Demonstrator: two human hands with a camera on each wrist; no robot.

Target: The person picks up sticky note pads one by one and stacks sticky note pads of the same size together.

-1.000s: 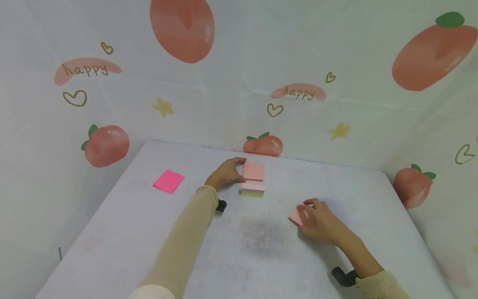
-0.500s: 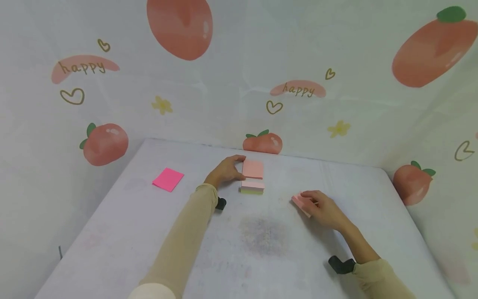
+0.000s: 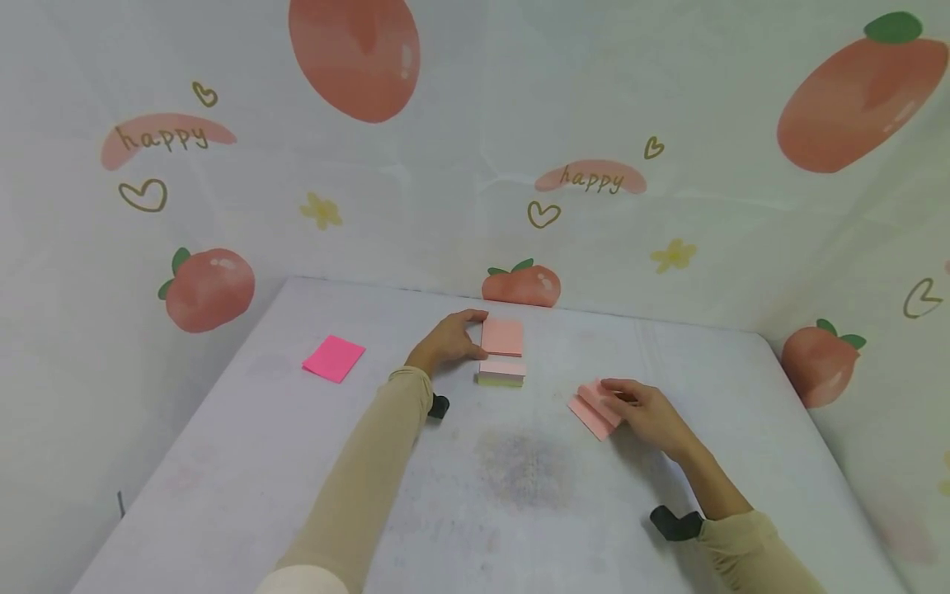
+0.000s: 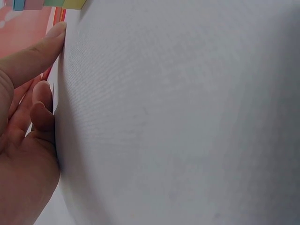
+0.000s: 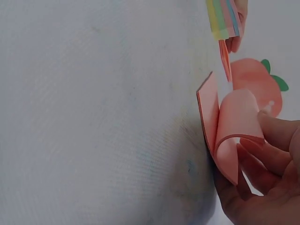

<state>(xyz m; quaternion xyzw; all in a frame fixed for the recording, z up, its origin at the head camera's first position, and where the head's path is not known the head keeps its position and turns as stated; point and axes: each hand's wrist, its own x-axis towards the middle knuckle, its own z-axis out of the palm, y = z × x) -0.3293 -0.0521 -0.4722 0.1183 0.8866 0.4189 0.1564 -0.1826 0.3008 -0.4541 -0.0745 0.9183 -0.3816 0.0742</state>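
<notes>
In the head view my left hand (image 3: 448,340) sits at the left side of a light pink sticky note pad (image 3: 502,337), forefinger at its far corner and thumb at its near corner. The left wrist view shows the thumb (image 4: 40,51) along a reddish pad edge. My right hand (image 3: 647,412) grips a second pink sticky note pad (image 3: 594,410). Seen from the right wrist, that pad (image 5: 239,115) splits: its upper sheets curl over toward the thumb, the lower part standing apart from them. Some right fingers are hidden behind the pad.
A multicoloured sticky note stack (image 3: 500,374) with yellow, green, pink and blue layers lies just in front of the left hand's pad. Farther left lies a bright pink sticky note pad (image 3: 334,359). A fruit-print cloth (image 3: 445,206) rises behind the white table (image 3: 312,495).
My right hand shifted slightly away from me, and its pad turned and bent, so the upper sheets now curl up from the lower ones. The left hand stays in place.
</notes>
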